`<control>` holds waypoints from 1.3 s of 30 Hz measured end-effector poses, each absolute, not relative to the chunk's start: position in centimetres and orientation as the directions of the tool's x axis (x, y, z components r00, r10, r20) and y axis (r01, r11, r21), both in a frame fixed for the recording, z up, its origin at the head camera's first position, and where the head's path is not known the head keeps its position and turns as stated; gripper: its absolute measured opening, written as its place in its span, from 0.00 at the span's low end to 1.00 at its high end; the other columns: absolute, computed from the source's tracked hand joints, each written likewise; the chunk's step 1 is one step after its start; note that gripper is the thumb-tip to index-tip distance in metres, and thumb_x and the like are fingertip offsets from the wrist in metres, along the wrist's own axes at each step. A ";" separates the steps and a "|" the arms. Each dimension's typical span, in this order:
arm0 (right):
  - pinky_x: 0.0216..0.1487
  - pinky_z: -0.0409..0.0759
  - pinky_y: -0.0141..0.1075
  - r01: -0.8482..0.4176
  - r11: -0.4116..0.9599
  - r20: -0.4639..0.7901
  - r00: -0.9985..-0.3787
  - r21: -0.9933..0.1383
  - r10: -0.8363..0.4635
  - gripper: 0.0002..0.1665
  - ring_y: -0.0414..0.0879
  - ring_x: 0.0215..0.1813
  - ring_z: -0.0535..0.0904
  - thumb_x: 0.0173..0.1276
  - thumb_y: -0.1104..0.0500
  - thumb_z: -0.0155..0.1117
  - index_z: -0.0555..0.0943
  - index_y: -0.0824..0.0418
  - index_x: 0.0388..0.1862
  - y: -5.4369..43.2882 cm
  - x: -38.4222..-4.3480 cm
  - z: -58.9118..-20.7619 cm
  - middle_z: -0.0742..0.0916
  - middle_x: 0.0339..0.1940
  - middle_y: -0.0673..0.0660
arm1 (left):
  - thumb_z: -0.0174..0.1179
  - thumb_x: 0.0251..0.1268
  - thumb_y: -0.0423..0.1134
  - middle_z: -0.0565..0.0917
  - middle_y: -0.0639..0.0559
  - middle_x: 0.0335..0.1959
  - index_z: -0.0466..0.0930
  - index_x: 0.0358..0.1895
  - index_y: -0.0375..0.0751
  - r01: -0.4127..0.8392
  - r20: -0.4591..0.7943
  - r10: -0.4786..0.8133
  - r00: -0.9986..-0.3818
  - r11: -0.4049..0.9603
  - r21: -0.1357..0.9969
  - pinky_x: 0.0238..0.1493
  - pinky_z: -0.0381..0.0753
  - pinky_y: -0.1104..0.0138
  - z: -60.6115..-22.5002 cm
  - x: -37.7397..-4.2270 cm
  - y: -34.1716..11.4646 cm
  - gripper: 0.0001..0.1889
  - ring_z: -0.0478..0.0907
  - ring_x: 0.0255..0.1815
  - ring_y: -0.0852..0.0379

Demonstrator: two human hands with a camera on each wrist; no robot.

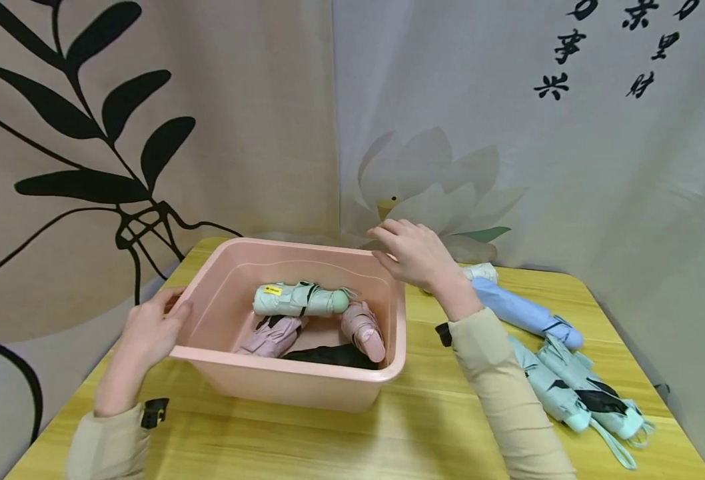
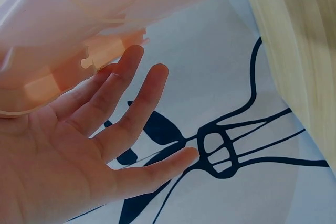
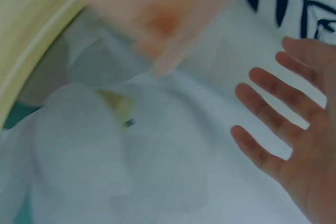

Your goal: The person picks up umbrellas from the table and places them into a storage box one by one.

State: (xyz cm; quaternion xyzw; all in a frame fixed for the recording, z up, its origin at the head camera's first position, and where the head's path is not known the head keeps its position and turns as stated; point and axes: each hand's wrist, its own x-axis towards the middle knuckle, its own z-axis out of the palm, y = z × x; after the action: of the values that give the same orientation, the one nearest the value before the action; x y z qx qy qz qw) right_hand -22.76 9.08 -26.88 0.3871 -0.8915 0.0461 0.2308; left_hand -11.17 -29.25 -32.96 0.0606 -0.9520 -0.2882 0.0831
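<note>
A pink plastic bin (image 1: 280, 383) stands tilted on the table, its inside facing me. Inside it lie a mint-green folded umbrella (image 1: 295, 299) with a yellow label, a mauve folded umbrella (image 1: 273, 335), a pink one (image 1: 362, 330) and a black item (image 1: 332, 356) partly hidden by the front wall. At the bin's left rim is my left hand (image 1: 148, 330); the left wrist view shows its fingers (image 2: 134, 121) spread and fairly straight beside the rim. My right hand (image 1: 415, 253) is at the back right corner, fingers extended and holding nothing; the right wrist view shows them apart from the bin.
To the right on the wooden table (image 1: 424, 427) lie a blue folded umbrella (image 1: 508, 305), two light-teal ones (image 1: 553, 387) with wrist loops, and a whitish item (image 1: 480, 271) partly behind my right arm. Printed curtains (image 1: 268, 133) hang behind the table.
</note>
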 end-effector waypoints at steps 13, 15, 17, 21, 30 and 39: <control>0.47 0.78 0.55 -0.498 0.864 0.474 -0.779 -0.069 -0.411 0.17 0.59 0.50 0.79 0.66 0.56 0.62 0.79 0.59 0.52 19.5 -25.3 -33.2 0.83 0.50 0.60 | 0.38 0.74 0.49 0.74 0.26 0.58 0.65 0.65 0.29 -0.074 0.122 -0.170 -0.978 0.826 0.559 0.53 0.69 0.41 -33.0 -11.3 -29.3 0.29 0.68 0.58 0.28; 0.48 0.77 0.57 -0.465 0.880 0.466 -0.802 -0.096 -0.373 0.18 0.61 0.52 0.78 0.66 0.56 0.62 0.79 0.60 0.52 20.9 -25.7 -34.0 0.83 0.51 0.61 | 0.38 0.74 0.49 0.74 0.26 0.58 0.65 0.65 0.29 -0.075 0.119 -0.170 -0.978 0.825 0.560 0.53 0.69 0.41 -33.0 -11.3 -29.4 0.29 0.67 0.58 0.28; 0.50 0.75 0.59 -0.431 0.894 0.450 -0.827 -0.123 -0.337 0.18 0.62 0.54 0.77 0.66 0.56 0.61 0.78 0.60 0.53 22.2 -26.0 -34.8 0.82 0.52 0.63 | 0.38 0.74 0.49 0.74 0.26 0.58 0.64 0.65 0.29 -0.075 0.119 -0.170 -0.978 0.824 0.561 0.54 0.69 0.41 -33.0 -11.3 -29.4 0.29 0.67 0.58 0.28; 0.51 0.71 0.63 -0.359 0.919 0.381 -0.882 -0.164 -0.276 0.21 0.65 0.57 0.74 0.67 0.56 0.59 0.76 0.61 0.57 24.5 -26.2 -35.9 0.79 0.56 0.65 | 0.38 0.74 0.49 0.74 0.26 0.58 0.65 0.65 0.29 -0.070 0.126 -0.169 -0.978 0.825 0.561 0.53 0.69 0.41 -33.1 -11.3 -29.3 0.29 0.67 0.58 0.28; 0.52 0.71 0.64 -0.277 0.942 0.155 -0.956 -0.191 -0.249 0.31 0.72 0.56 0.72 0.66 0.52 0.59 0.68 0.66 0.64 28.7 -26.6 -38.0 0.73 0.60 0.73 | 0.39 0.74 0.49 0.74 0.26 0.57 0.65 0.65 0.29 -0.067 0.130 -0.168 -0.977 0.824 0.563 0.53 0.70 0.42 -33.0 -11.2 -29.3 0.28 0.69 0.57 0.29; 0.56 0.67 0.68 -0.199 0.958 -0.050 -0.976 -0.207 -0.214 0.42 0.77 0.62 0.65 0.62 0.50 0.63 0.61 0.65 0.70 31.2 -27.0 -39.1 0.67 0.65 0.78 | 0.39 0.74 0.48 0.75 0.26 0.57 0.66 0.64 0.28 -0.058 0.146 -0.168 -0.975 0.826 0.561 0.53 0.70 0.42 -33.0 -11.1 -29.2 0.28 0.69 0.57 0.28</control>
State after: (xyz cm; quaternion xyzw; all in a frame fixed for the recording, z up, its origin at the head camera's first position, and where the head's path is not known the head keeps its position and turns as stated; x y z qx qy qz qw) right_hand -26.98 31.23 -39.11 0.1043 -0.9887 0.1011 -0.0359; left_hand -11.11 -29.20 -32.96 0.0592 -0.9507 -0.2892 0.0949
